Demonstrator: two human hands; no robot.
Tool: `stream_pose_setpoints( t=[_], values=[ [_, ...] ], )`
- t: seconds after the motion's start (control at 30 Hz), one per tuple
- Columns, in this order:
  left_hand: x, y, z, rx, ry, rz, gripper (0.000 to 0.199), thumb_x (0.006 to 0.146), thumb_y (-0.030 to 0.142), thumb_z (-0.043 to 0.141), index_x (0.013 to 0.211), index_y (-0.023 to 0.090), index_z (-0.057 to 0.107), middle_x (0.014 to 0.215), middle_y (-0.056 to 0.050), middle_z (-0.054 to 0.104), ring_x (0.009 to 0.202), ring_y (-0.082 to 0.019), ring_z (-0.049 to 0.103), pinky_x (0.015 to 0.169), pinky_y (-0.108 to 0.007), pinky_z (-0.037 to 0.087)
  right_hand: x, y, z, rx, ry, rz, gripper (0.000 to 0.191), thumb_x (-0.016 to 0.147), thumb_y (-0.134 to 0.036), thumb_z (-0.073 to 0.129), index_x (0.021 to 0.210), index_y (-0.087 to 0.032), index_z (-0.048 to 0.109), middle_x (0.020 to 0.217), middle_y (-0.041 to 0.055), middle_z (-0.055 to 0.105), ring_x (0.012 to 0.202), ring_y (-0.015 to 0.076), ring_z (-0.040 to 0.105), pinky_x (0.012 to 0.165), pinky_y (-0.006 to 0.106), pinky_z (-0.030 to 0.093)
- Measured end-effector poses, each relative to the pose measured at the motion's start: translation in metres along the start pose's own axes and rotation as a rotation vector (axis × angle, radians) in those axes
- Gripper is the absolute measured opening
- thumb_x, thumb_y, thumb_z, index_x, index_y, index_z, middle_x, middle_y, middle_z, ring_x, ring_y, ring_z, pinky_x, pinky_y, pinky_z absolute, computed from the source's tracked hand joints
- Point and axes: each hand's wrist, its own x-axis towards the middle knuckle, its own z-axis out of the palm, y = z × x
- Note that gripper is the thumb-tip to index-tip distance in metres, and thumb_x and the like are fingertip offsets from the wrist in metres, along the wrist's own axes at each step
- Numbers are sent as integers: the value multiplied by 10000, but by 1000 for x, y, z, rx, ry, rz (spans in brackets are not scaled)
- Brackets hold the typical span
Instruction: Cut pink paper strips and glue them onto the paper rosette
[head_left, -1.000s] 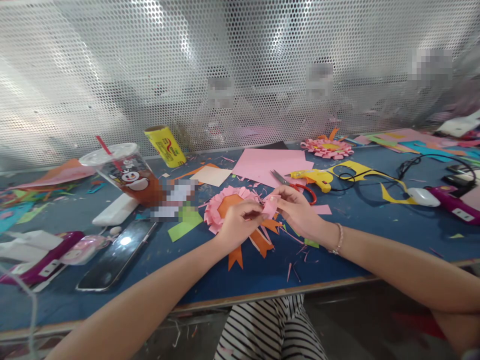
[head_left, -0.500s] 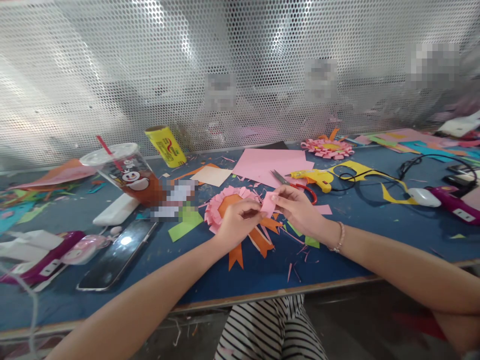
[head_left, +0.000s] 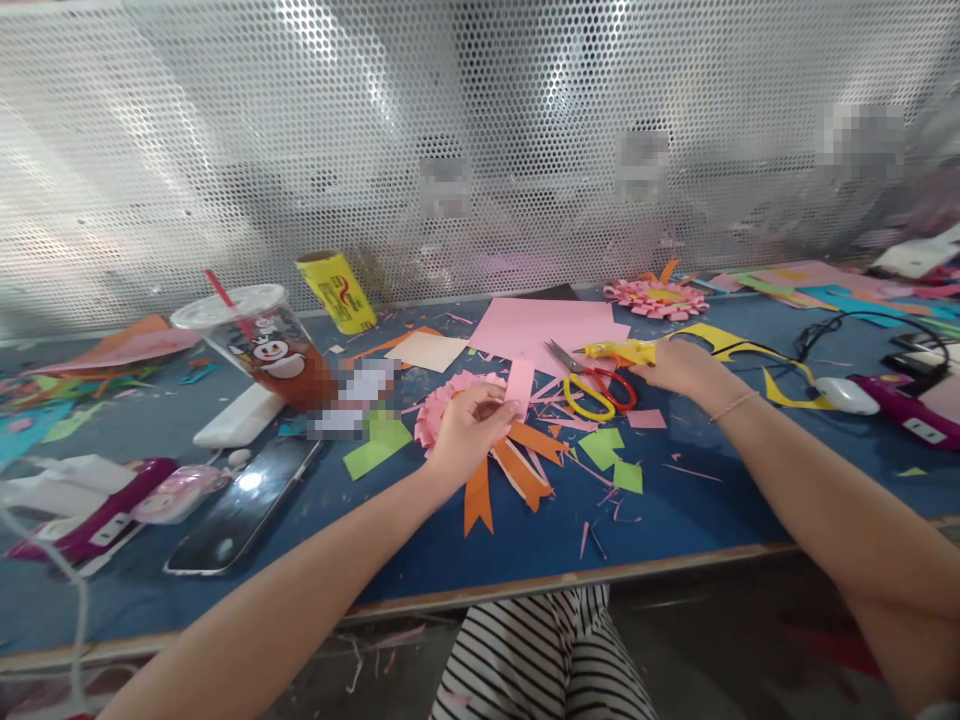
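Between the fingers of my left hand [head_left: 474,425] is a pink paper strip [head_left: 519,388], held upright. Beneath that hand lies a pink paper rosette [head_left: 433,412] with orange ribbon tails [head_left: 517,475]; its middle is mostly covered. My right hand [head_left: 679,368] is closed around the handle of a yellow glue gun [head_left: 616,351], which rests low over the table. Scissors [head_left: 592,382] with red and yellow handles lie just left of the right hand, blades pointing away.
A drink cup [head_left: 262,345] stands at left, near a phone [head_left: 244,510] and a yellow can [head_left: 337,292]. Pink paper [head_left: 547,325] and a second rosette [head_left: 656,297] lie at the back. The glue gun's cord [head_left: 817,330] runs right. A perforated metal panel [head_left: 480,90] borders the table.
My right hand has let go of the pink strip, moved right and taken hold of the glue gun. The strip stays in my left hand, now upright. The scissors' yellow handle has come into view.
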Motion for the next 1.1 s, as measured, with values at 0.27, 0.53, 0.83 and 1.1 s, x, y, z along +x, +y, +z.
stream_pose_setpoints(
  t=[0.27, 0.53, 0.83, 1.1],
  values=[
    [0, -1, 1, -116, -19, -19, 232, 688, 322, 673, 769, 155, 535, 768, -5, 628, 746, -146, 660, 782, -321, 549, 7, -9, 7, 117, -57, -97, 334, 741, -225, 441, 957, -122, 673, 930, 169, 680, 830, 268, 635, 660, 325, 431],
    [1, -3, 0, -106, -48, -53, 258, 691, 354, 674, 775, 149, 543, 746, -9, 632, 755, -164, 666, 801, -356, 555, 3, -8, 3, 218, 141, 47, 385, 765, -237, 447, 1108, -78, 524, 871, 171, 648, 758, 269, 623, 610, 334, 426],
    [1, 1, 2, -100, -81, -87, 250, 668, 364, 686, 721, 147, 575, 698, -4, 627, 702, -152, 660, 733, -305, 558, -24, -52, -27, 501, 584, -181, 453, 754, -494, 531, 1048, -152, 488, 917, 114, 606, 854, 256, 570, 743, 365, 431],
    [2, -2, 2, -43, -114, -80, 228, 675, 344, 678, 707, 142, 577, 694, 3, 600, 636, -132, 638, 681, -279, 548, -38, -64, -34, 416, 597, -183, 412, 750, -456, 525, 1014, -140, 515, 900, 134, 609, 874, 282, 573, 753, 380, 428]
  ],
)
